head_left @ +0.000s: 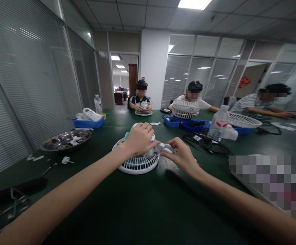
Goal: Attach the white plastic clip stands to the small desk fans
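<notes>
A small white fan (138, 167) with a round slatted grille lies face down on the green table before me. My left hand (140, 139) is wrapped over the white housing at the back of the fan, its fingers curled round the top. Most of that housing is hidden under the palm. To the right, my right hand (180, 153) pinches a white rounded joint piece (167, 148) between thumb and fingers. This piece meets the side of the fan housing near my left thumb; whether the two are joined I cannot tell.
A metal bowl (66, 141) of small parts and a blue tray (89, 122) stand left. On the right are a plastic bottle (217, 125), black cables (209, 145) and white grilles (185, 109). Several co-workers sit across the table, one holding a white fan part.
</notes>
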{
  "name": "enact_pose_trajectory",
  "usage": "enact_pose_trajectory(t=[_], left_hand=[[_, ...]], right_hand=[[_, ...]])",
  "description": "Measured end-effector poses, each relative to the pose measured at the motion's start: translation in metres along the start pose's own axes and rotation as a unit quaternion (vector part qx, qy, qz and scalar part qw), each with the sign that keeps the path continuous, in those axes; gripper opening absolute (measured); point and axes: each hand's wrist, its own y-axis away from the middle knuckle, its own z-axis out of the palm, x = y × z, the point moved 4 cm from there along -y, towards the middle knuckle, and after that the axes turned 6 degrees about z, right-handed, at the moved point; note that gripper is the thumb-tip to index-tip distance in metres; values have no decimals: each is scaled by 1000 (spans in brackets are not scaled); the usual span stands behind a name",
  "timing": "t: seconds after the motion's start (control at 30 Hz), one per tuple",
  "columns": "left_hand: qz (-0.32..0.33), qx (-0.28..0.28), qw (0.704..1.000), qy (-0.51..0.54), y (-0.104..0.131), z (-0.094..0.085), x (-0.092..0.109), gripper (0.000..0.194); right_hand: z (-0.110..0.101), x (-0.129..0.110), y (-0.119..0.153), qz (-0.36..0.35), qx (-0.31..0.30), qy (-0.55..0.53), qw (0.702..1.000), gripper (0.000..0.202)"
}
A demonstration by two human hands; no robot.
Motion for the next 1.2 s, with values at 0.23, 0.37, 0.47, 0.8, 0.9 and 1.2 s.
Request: enact_pose_trajectory(t=[0.23, 0.37, 0.47, 0.8, 0.9, 1.2], left_hand=[[-11, 28, 999, -21, 1, 4, 5, 50], [-4, 19, 1000, -8, 3, 2, 10, 48], [-26, 18, 999, 8, 5, -4, 10, 46], [95, -44, 994, 31, 5, 2, 19, 33], [112, -36, 993, 29, 7, 2, 20, 28], [127, -34, 991, 13, 11, 4, 23, 30]], right_hand=[[5, 8, -1, 1, 27, -11, 1000, 31], [8, 1, -9, -39, -25, 22, 999, 31], [15, -5, -16, -50, -42, 31, 997, 29], [0, -4, -23, -49, -142, 6, 989, 35], [-29, 11, -20, -56, -145, 116, 981, 37], [-50, 74, 3, 39, -260, 213, 941, 15]])
